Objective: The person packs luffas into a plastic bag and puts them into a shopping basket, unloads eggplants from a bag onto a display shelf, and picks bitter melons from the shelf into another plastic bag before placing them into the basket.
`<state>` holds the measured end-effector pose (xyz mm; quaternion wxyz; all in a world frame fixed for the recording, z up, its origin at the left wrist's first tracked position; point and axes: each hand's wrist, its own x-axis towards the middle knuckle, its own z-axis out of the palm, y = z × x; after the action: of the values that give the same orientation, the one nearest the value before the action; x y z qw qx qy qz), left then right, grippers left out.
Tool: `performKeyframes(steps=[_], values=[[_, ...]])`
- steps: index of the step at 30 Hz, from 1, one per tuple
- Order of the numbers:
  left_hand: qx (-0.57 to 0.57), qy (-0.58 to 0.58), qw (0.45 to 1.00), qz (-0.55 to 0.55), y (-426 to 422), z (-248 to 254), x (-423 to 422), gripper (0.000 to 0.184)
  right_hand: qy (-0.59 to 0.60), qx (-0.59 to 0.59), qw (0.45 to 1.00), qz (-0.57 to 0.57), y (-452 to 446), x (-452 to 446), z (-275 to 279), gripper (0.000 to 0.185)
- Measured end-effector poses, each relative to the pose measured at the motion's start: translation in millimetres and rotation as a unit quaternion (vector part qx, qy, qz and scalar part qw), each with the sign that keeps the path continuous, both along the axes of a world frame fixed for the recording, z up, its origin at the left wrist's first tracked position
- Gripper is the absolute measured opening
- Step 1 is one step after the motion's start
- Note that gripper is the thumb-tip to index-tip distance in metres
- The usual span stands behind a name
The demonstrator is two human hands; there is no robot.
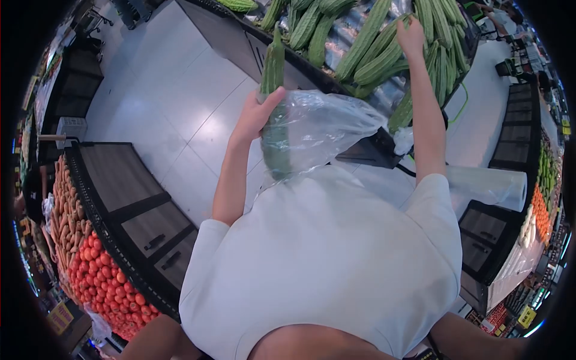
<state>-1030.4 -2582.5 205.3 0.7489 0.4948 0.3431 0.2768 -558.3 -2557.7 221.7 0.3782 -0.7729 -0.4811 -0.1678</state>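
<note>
At eleven o'clock, the left hand (254, 117) is clamped on a gourd (273, 65) (partly inside a clear bag (327, 117)). At one o'clock, the right hand (411, 37) grips a second gourd (383, 42) on the counter (222, 30).

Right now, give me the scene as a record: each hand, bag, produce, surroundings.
left_hand: left hand closed around a ridged green gourd and the bag
bag: clear plastic bag, gourd partly inside, upper end sticking out
right_hand: right hand at the upper end of a gourd in the pile; grip firmness unclear
produce: gourd pile on a dark-sided stand
surroundings: tomatoes at lower left; pale tiled floor
</note>
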Motion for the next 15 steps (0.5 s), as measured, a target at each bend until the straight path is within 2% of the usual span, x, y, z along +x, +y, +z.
performKeyframes(steps=[1, 3, 4, 5, 6, 8, 9, 11, 12, 14, 15], values=[[0.0, -0.002, 1.0, -0.013, 0.5, 2.2, 0.8, 0.029, 0.108, 0.015, 0.988, 0.107, -10.6, -26.7, 10.3, 0.044], [0.011, -0.017, 1.0, -0.011, -0.5, 10.8, 7.9, 0.03, 0.305, -0.006, 0.905, 0.298, -54.8, -119.5, 61.7, 0.035], [0.02, -0.037, 0.999, -0.012, -0.5, 12.9, 12.1, 0.03, 0.4, -0.046, 0.835, 0.375, -86.6, -182.5, 83.0, 0.034], [0.028, -0.043, 0.998, -0.021, 1.3, 11.8, 15.2, 0.031, 0.417, -0.119, 0.813, 0.387, -105.2, -219.4, 84.5, 0.034], [0.027, -0.044, 0.998, -0.04, 2.1, 13.2, 20.2, 0.031, 0.434, -0.189, 0.788, 0.394, -120.1, -243.3, 82.1, 0.033], [-0.01, -0.117, 0.988, -0.095, 5.5, 17.3, 30.2, 0.032, 0.318, -0.268, 0.819, 0.395, -134.4, -266.8, 64.9, 0.045], [0.028, -0.089, 0.99, -0.108, 9.5, 11.4, 35.5, 0.046, 0.332, -0.254, 0.826, 0.378, -144.7, -273.9, 62.6, 0.056], [0.018, -0.085, 0.99, -0.111, 6.5, 18.3, 46.7, 0.046, 0.374, -0.198, 0.841, 0.335, -151.6, -282.7, 44.9, 0.08], [0.003, -0.076, 0.99, -0.116, 6.6, 21.4, 52.6, 0.046, 0.375, -0.189, 0.846, 0.328, -150.6, -284.1, 34.1, 0.08], [-0.013, -0.052, 0.988, -0.144, 3.6, 18.0, 66.4, 0.044, 0.446, -0.146, 0.869, 0.159, -154.9, -299.0, 22.4, 0.079], [-0.023, -0.031, 0.987, -0.159, -0.2, 15.8, 72.2, 0.042, 0.417, -0.128, 0.891, 0.124, -154.2, -300.3, 10.4, 0.073]])
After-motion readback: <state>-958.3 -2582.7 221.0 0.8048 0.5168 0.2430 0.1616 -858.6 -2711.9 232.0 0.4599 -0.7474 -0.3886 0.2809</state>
